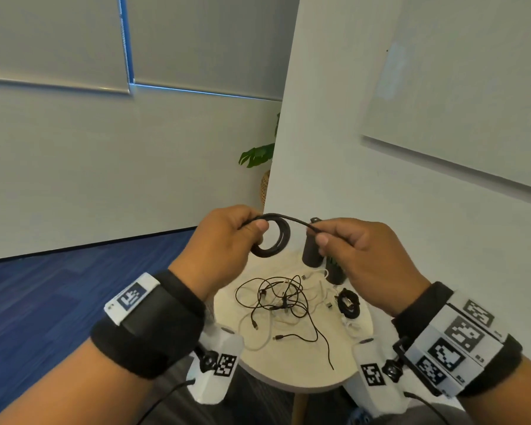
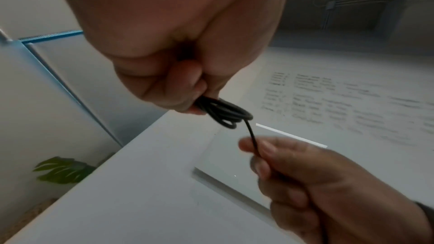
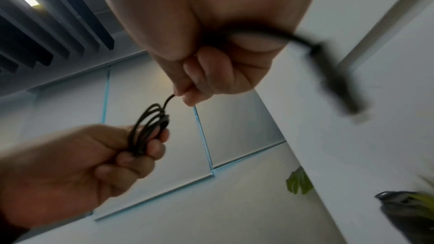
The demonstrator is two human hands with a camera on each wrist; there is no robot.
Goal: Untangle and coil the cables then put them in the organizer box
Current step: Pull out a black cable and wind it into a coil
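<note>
Two hands — left hand [image 1: 224, 240], right hand [image 1: 368, 259] — grip one coiled black cable [image 1: 273, 237].

We see a black cable coil [image 1: 270, 237] between our hands, black and white cables [image 1: 284, 305] tangled on the cream table [image 1: 292, 371] below them, blue carpet [image 1: 43, 302] leftward.

The black cable [image 1: 272, 237] you hold looks matt and rubbery, its loops smooth and even, while the tangle of thin cables [image 1: 284, 305] below mixes black sheaths with slightly glossy white ones. Your table [image 1: 344, 363] shows a smooth, pale top with a matt finish, and the floor [image 1: 59, 286] is rough blue carpet. The bands on your wrists [image 1: 147, 342] look like soft black cloth, carrying smooth white plastic blocks [image 1: 371, 378] with printed markers.
</note>
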